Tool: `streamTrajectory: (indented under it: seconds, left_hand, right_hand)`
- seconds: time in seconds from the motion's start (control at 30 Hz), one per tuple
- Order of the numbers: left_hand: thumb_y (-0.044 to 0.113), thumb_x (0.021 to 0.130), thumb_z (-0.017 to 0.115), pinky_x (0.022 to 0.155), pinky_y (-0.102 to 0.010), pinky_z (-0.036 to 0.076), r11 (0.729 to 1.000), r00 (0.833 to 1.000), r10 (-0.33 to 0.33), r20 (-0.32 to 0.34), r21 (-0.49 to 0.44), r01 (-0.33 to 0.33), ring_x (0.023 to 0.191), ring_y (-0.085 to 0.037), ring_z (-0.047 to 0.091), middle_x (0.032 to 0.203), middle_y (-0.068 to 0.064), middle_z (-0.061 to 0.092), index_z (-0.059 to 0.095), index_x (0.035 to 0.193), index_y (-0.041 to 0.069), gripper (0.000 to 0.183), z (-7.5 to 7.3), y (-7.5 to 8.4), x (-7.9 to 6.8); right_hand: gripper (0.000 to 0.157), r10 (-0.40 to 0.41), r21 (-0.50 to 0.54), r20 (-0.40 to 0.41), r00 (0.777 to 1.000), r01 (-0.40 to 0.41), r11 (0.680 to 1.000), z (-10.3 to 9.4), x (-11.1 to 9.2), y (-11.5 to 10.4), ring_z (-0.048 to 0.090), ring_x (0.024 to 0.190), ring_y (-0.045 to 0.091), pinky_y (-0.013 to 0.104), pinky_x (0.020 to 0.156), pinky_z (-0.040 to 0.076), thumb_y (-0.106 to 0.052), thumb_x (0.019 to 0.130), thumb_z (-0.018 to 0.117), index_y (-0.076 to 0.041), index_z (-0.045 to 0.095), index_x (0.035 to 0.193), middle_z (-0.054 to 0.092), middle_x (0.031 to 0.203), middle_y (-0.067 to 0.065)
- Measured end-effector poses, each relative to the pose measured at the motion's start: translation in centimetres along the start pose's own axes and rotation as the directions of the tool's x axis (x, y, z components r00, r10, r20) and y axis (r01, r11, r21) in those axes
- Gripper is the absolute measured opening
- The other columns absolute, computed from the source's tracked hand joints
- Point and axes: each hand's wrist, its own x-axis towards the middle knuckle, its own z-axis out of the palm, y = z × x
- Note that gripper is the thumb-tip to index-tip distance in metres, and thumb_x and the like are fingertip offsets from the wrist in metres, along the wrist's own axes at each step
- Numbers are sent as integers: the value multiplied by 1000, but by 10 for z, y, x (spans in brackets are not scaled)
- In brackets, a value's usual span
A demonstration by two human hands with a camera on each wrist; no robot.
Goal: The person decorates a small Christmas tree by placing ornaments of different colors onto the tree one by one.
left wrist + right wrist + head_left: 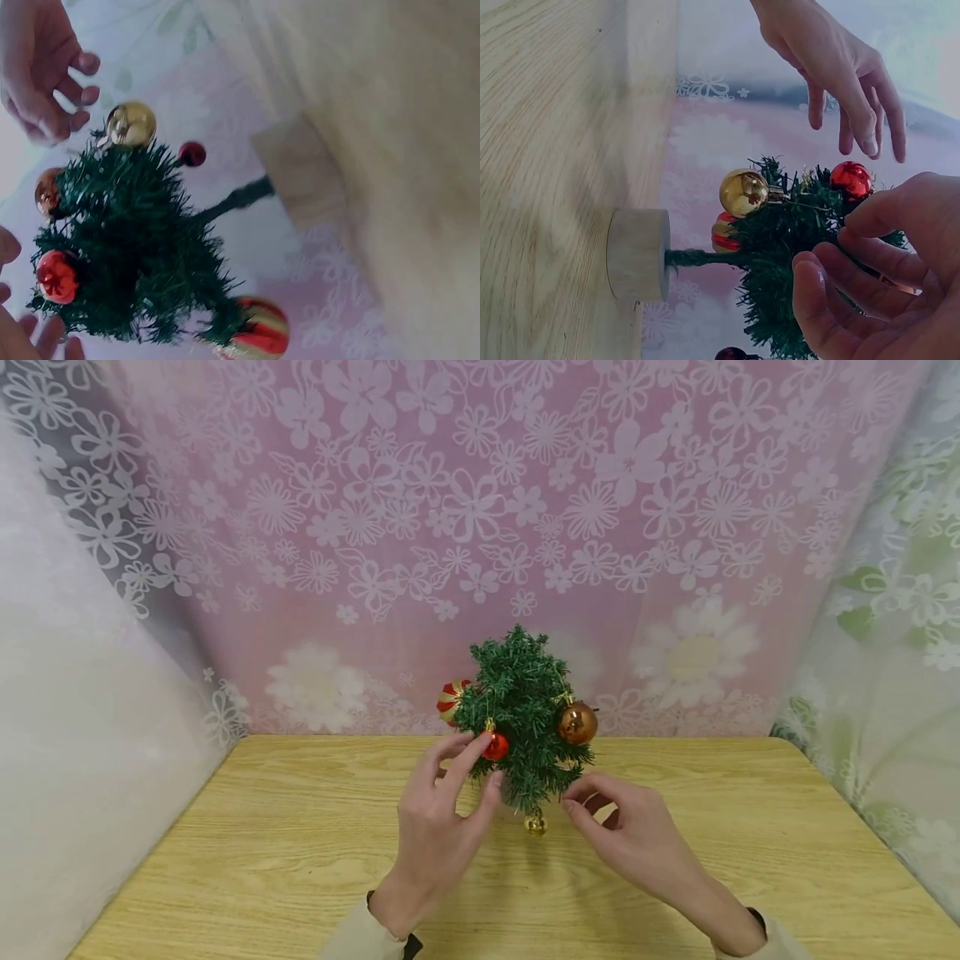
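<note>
A small green artificial Christmas tree [521, 689] stands on a round wooden base [639, 255]. My left hand [438, 827] is at its left front, fingers spread and relaxed, beside a shiny red ball ornament [496, 747]; the right wrist view has those fingers apart from the ball. Low on the right side, my right hand [637, 835] is close to the branch tips with loosely bent fingers and nothing visible in them. A gold ball [536, 824] hangs low in front, between the hands. A copper ball [577, 723] hangs at the right.
A red and gold striped ball [452, 702] hangs on the tree's left, and a small dark red ball [192, 154] shows in the left wrist view. The wooden table [285, 835] ends at a pink floral curtain [480, 510] behind, with pale curtains at both sides.
</note>
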Motion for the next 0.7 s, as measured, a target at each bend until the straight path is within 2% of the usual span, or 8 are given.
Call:
streamTrajectory:
  seconds: [0.1, 0.23, 0.4, 0.47, 0.7]
  left_hand:
    - [37, 104, 59, 88, -49, 55, 997, 999, 6, 46, 73, -9, 124, -33, 61, 150, -19, 52, 55, 149, 17, 50, -1, -1, 7]
    - [46, 107, 48, 97, -59, 53, 991, 992, 6, 127, 135, -24, 136, -36, 53, 161, -18, 40, 44, 157, 22, 56, 1, -1, 11]
    - [44, 108, 46, 88, -53, 56, 980, 987, 49, 153, 182, -77, 130, -36, 59, 162, -18, 39, 44, 157, 22, 53, 5, 0, 10]
    - [43, 109, 46, 85, -52, 55, 976, 984, 47, 170, 200, -81, 128, -37, 60, 163, -17, 38, 43, 157, 23, 53, 6, 0, 9]
    - [38, 104, 58, 88, -51, 54, 981, 972, -37, 233, 194, -9, 134, -36, 56, 166, -15, 32, 36, 160, 29, 61, 11, 3, 8]
  right_hand:
    - [17, 2, -7, -9, 1000, -2, 1000, -4, -2, 1, 64, 77, -2, 23, 59, 53, -12, 95, 73, -29, 72, 94, 71, 89, -15]
    - [14, 13, 1, -4, 1000, -13, 1000, -8, -4, 3, 64, 77, -1, 23, 59, 53, -14, 96, 71, -27, 73, 96, 72, 91, -13]
    - [13, 15, 1, -8, 1000, -15, 1000, -10, -6, 5, 64, 78, -1, 23, 59, 53, -13, 97, 71, -26, 73, 97, 73, 93, -9]
    - [13, 16, -2, -12, 1000, -16, 1000, -11, -6, 6, 64, 78, -1, 23, 59, 53, -13, 96, 71, -26, 73, 97, 73, 93, -8]
    - [13, 30, -19, -29, 999, -31, 999, -15, -8, 9, 64, 77, 0, 23, 59, 52, -13, 96, 72, -26, 73, 96, 73, 92, -8]
